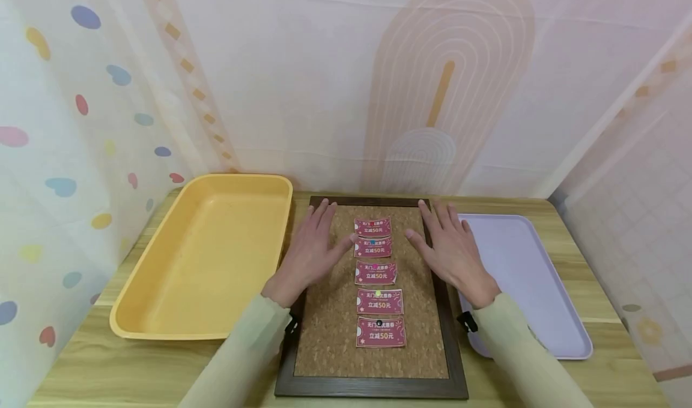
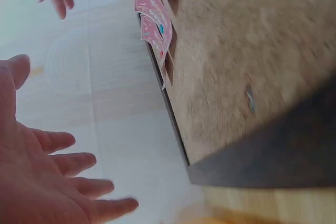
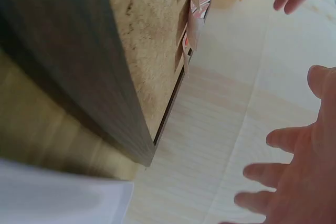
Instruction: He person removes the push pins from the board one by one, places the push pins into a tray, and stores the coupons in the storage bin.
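Note:
A corkboard (image 1: pixel 324 342) in a dark wooden frame lies on the table in the head view. Several pink paper coupons run down its middle in a column, from the top coupon (image 1: pixel 373 230) to the bottom coupon (image 1: pixel 381 339). Small coloured push pins, such as a black push pin (image 1: pixel 379 322), sit at their upper parts. My left hand (image 1: pixel 310 246) is over the board's left edge, fingers spread and holding nothing. Over the right edge, my right hand (image 1: pixel 451 249) is likewise spread and holds nothing. Both wrist views show the hands raised apart from the board.
A deep yellow tray (image 1: pixel 200 337) stands left of the corkboard. To the right lies a flat lilac tray (image 1: pixel 562 312), partly under the right forearm. A patterned curtain (image 1: pixel 303 95) hangs behind the wooden table (image 1: pixel 605 336).

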Motion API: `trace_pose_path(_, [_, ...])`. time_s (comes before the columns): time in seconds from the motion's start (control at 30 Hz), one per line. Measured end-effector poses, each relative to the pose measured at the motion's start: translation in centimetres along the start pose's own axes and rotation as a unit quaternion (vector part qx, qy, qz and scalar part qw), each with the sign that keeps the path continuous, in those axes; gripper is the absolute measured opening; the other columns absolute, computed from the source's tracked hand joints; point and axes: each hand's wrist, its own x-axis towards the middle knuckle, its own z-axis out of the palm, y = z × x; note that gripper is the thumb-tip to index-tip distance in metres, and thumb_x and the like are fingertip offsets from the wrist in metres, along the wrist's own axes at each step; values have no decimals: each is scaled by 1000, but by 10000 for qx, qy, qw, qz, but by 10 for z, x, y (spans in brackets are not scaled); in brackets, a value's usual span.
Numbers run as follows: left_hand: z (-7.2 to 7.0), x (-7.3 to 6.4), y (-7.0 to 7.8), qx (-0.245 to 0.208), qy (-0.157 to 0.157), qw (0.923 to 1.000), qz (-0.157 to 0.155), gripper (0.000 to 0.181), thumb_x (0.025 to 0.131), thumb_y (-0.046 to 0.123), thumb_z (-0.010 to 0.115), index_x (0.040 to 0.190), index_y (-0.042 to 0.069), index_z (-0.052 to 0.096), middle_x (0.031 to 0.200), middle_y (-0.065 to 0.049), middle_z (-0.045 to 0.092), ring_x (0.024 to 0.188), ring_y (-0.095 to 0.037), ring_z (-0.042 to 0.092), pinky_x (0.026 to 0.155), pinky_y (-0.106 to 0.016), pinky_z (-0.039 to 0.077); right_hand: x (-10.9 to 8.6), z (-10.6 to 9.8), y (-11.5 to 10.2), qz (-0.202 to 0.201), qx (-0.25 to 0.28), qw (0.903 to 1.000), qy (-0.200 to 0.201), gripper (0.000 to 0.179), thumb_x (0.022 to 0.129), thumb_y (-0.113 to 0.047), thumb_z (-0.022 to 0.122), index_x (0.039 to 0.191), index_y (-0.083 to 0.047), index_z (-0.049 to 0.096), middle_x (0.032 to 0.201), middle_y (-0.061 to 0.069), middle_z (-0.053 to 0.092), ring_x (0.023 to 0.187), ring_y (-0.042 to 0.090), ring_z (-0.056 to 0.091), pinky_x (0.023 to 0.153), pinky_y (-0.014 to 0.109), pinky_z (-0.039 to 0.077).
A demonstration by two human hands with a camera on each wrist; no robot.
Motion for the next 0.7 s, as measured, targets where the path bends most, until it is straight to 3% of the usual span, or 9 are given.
trace_pose_path(0.27, [1, 18, -1, -1146, -319, 9923, -332, 74, 103, 35, 62, 162, 5, 29, 164, -20, 32, 153, -40, 24, 119, -58, 27, 12, 3, -2, -360, 372, 9985, 153, 75, 108, -57, 39, 164, -9, 28, 166, 21, 28, 153, 44, 24, 120, 61, 23])
trace_pose_path(0.47, [6, 32, -6, -1943, -289, 9784, -648, 63, 102, 20, 60, 159, 7, 37, 155, -21, 45, 140, -40, 46, 109, -57, 43, 21, 4, -7, -495, 814, 9954, 118, 66, 110, -49, 42, 162, -9, 34, 164, 17, 36, 152, 38, 28, 119, 58, 26])
trace_pose_path(0.7, [8, 42, -9, -2359, -406, 9648, -1089, 55, 104, 18, 57, 157, 10, 42, 148, -16, 53, 134, -34, 53, 105, -52, 48, 33, 6, -11, -797, 962, 9921, 61, 59, 110, -42, 45, 158, -8, 41, 159, 15, 44, 146, 36, 40, 118, 55, 32])
